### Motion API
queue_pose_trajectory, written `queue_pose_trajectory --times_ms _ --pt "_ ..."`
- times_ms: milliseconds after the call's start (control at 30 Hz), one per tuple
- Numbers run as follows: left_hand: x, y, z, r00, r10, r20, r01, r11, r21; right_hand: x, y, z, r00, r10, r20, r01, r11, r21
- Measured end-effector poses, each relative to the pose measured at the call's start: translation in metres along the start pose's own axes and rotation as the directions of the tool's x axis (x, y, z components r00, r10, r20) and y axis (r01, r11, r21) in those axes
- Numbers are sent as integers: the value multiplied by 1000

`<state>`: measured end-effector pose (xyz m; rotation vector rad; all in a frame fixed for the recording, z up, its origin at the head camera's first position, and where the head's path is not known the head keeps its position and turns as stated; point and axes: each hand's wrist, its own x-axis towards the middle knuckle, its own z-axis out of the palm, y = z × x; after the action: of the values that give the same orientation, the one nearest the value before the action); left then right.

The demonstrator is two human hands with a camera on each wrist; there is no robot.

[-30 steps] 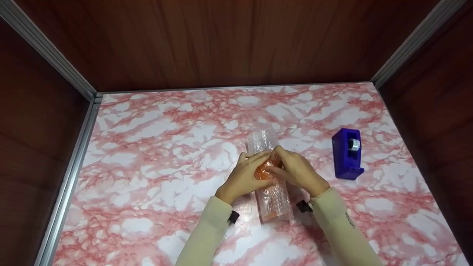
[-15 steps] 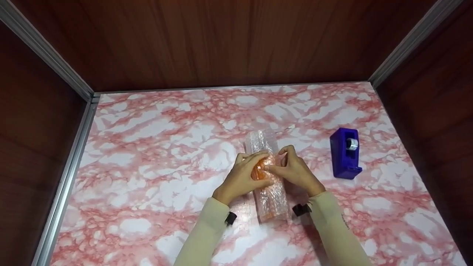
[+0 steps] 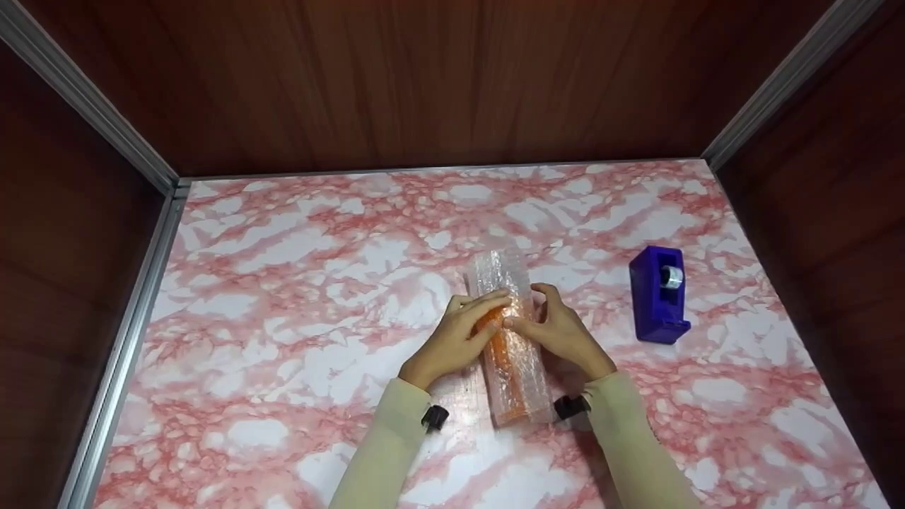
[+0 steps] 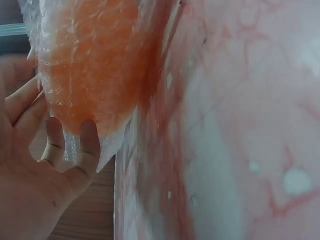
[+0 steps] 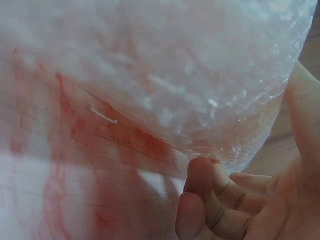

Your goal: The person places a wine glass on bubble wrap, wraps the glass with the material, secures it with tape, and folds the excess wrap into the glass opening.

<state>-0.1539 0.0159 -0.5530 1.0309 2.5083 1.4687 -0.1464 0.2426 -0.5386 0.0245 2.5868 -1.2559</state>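
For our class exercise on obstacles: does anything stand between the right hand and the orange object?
Yes, bubble wrap: it covers the orange object, and the right hand touches that layer from outside. Nothing else visible lies between them; the tape dispenser stands apart, to the right.

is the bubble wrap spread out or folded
Folded: the bubble wrap lies around an orange item, whose colour shows through it.

On the counter (image 3: pixel 283 339), a bubble-wrap bundle (image 3: pixel 520 385) lies between the left hand (image 3: pixel 452 341) and right hand (image 3: pixel 568 335); a tape dispenser (image 3: pixel 652 302) stands farther right, apart from both.
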Motion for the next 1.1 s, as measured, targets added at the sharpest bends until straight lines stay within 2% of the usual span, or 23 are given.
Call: queue_pose_trajectory --times_ms 167,467,600,767,867,933,1000,1100 --pt "1 -1 0 1000 -26 0 26 999 -28 0 1 1 1000 -4 -3 4 1000 10" --pt "0 -3 1 1000 -14 -23 13 998 -53 0 7 5 1000 -19 10 19 998 62" --pt "-2 -6 5 998 -22 -56 18 997 -82 0 8 6 1000 -25 10 24 999 40" --pt "-4 -7 11 991 -40 -129 25 993 -111 -1 8 7 1000 -29 11 28 999 45" --pt "-4 -4 14 979 -82 -189 60 991 -122 -1 9 7 999 -38 17 37 997 70" --pt "-5 -3 17 965 -144 -219 112 982 -150 -1 10 8 999 -46 16 45 995 85" --pt "-7 -2 19 949 -218 -229 170 962 -212 -2 11 8 998 -53 13 52 994 96" --pt "-10 -1 20 920 -335 -201 270 917 -293 -3 11 9 998 -60 4 59 993 106"
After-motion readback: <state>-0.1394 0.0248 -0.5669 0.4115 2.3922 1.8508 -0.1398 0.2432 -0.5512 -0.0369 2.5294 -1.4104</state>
